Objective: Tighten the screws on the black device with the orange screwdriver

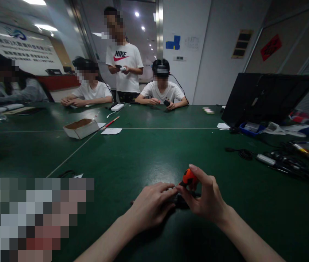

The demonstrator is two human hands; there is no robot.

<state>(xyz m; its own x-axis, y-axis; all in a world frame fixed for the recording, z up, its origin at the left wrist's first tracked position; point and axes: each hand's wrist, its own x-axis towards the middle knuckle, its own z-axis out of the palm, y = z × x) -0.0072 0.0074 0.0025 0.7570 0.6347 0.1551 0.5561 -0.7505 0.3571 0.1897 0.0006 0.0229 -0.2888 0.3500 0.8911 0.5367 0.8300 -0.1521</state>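
Near the front of the green table [154, 153], my right hand [207, 194] grips a stubby screwdriver [189, 177] with an orange and black handle, thumb and fingers closed around it. It leans down to the left, and its tip is hidden by my fingers. Beside it, my left hand [154, 200] is closed over a small dark device [184, 202], pressing it against the tabletop. Most of that device lies under my fingers, so its exact kind does not show. Both hands almost meet.
A shallow white box [80, 128], paper slips [111, 131] and a red pencil-like stick [110, 123] lie ahead to the left. On the right are a black monitor [263, 98], a blue tray [251, 128] and tangled cables [285, 160]. Several people sit or stand across the table.
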